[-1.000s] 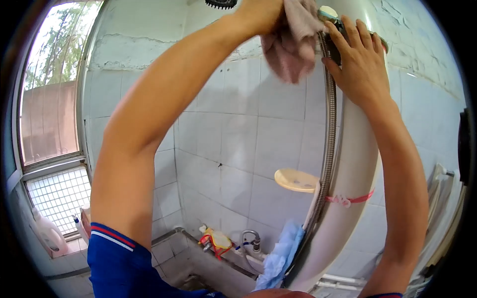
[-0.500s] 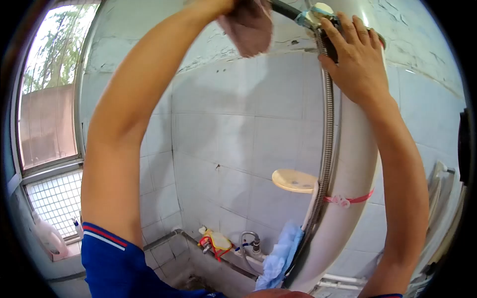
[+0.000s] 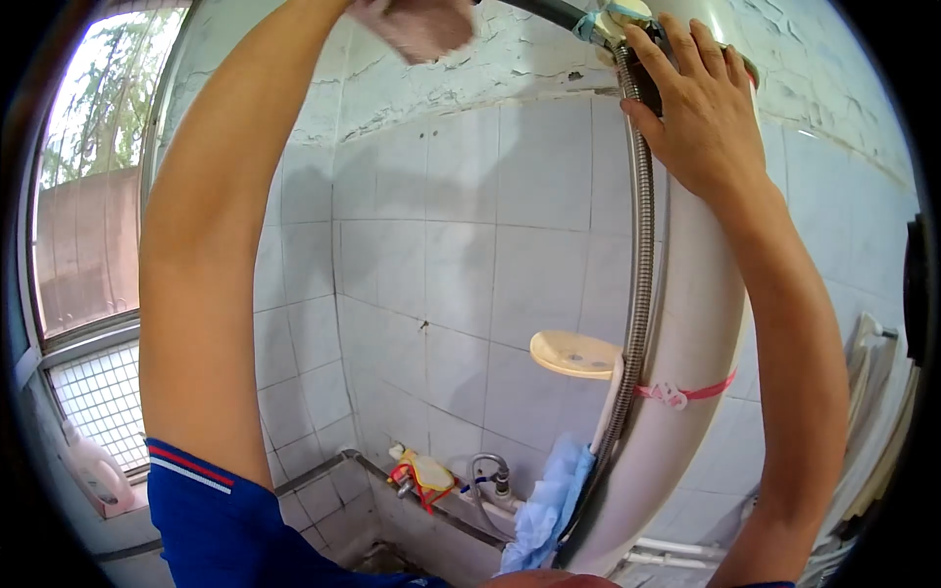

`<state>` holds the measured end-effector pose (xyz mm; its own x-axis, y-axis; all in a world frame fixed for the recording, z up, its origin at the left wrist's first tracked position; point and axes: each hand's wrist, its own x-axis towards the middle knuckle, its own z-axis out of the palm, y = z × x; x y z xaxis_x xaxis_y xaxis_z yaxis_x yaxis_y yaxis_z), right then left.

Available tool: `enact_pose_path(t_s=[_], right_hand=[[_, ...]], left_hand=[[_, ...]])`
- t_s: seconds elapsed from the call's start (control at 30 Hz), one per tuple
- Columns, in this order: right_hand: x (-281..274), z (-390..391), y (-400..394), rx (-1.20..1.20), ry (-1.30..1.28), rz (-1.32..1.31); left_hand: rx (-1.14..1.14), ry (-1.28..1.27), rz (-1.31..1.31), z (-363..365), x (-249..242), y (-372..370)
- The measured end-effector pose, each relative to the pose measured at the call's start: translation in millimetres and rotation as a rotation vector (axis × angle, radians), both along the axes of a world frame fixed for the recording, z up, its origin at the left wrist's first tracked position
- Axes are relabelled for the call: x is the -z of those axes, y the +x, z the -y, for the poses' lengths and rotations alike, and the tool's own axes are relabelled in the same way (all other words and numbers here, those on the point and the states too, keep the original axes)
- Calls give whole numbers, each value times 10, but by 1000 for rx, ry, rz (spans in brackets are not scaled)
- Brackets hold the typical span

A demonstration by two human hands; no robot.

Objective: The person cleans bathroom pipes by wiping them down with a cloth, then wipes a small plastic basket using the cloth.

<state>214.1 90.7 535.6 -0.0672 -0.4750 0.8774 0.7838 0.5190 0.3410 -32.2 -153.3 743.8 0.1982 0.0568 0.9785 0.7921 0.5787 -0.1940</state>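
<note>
My left hand is mostly cut off by the top edge; a brownish-pink cloth (image 3: 417, 27) hangs from it, slightly blurred, below the black pipe (image 3: 544, 10). My right hand (image 3: 708, 122) rests high on the thick white pipe (image 3: 691, 314), with its fingers stretched out and spread over a dark fitting at the top. Beside its fingertips is a pale valve (image 3: 622, 18) bound with light blue tape. From there a ribbed metal hose (image 3: 643, 225) runs down along the white pipe.
A cream soap dish (image 3: 576, 353) sticks out beside the hose. Blue plastic sheeting (image 3: 547, 510) hangs lower down. A tap (image 3: 500, 475) and a yellow-and-red item (image 3: 428, 472) are by the tiled basin (image 3: 421, 529). A pink ribbon (image 3: 701, 394) circles the pipe. Left are a window (image 3: 93, 235) and bottle (image 3: 96, 468).
My left arm and the cloth have moved left and up, away from the valve. My right hand stays in place on the pipe top.
</note>
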Motion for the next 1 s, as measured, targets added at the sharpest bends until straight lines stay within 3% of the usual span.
enact_pose_path(t_s=[0.23,0.5,0.53,0.7,0.87,0.93,0.97,1.0], right_hand=[[8,-4,-30,18,-18,-28],[49,100,7,19,27,-31],[109,289,54,14,-99,4],[151,422,58,-14,-246,45],[33,171,43,-6,-134,57],[49,166,49,-8,-97,54],[61,159,61,-10,-55,47],[72,172,55,-7,-59,43]], left_hand=[[416,-189,229,103,286,-311],[221,70,-87,-425,662,-318],[189,91,-143,-494,712,-270],[56,113,-414,-785,1012,45],[29,81,-657,-1035,1226,509],[448,84,-823,-1129,1391,707],[49,-86,-800,-1067,1449,794],[54,-88,-803,-1059,1532,888]])
